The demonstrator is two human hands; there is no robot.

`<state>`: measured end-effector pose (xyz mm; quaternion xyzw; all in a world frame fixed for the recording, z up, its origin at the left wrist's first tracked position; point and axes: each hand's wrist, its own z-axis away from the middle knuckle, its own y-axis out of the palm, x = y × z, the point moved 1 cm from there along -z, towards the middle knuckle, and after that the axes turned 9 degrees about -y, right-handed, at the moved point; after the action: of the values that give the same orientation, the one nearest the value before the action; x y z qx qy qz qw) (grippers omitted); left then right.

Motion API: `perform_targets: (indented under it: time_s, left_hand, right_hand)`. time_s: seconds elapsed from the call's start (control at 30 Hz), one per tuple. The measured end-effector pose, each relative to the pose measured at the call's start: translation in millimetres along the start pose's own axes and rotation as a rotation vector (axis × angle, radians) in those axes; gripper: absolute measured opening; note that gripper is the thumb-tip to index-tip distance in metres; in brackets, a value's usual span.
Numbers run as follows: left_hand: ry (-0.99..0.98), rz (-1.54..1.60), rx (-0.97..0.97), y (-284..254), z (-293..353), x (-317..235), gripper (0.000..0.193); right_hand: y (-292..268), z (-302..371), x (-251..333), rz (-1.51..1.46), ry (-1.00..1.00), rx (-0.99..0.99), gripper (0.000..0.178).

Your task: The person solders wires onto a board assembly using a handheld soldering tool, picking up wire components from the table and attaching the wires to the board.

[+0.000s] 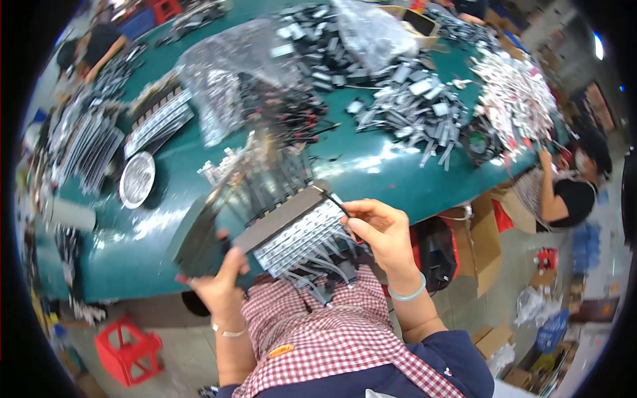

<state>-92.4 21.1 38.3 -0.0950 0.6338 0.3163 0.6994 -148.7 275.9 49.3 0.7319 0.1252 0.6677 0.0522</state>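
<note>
In front of my lap, a long dark bar (282,217) lies tilted across the table's near edge. Along its near side runs a silvery-white panel of small rows (302,235). Grey cables (318,259) hang from the panel over my checked apron. My right hand (385,232) is closed at the panel's right end, thumb and forefinger pinching a thin black strip (328,196) that runs over the bar's corner. My left hand (224,282) is at the bar's left end, blurred by motion, beside a smeared dark board (199,239); whether it grips anything is unclear.
The green table (345,166) carries heaps of grey cable parts (415,106), white cables (514,93), plastic sheeting (232,50) and a white bowl (137,179). A similar bar and panel (159,123) lies left. A red stool (128,351) stands below; a co-worker (574,179) sits right.
</note>
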Motion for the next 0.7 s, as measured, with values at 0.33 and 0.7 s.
perform_targets:
  time_s: [0.33,0.7]
  left_hand:
    - [0.018,0.052,0.316,37,4,-10,0.037]
    - [-0.097,-0.011,0.362,30,29,13,0.028]
  right_hand:
    - [31,28,-3,-0.073,0.104,0.217,0.026]
    - [40,39,-6,0.085,-0.055,0.261,0.03]
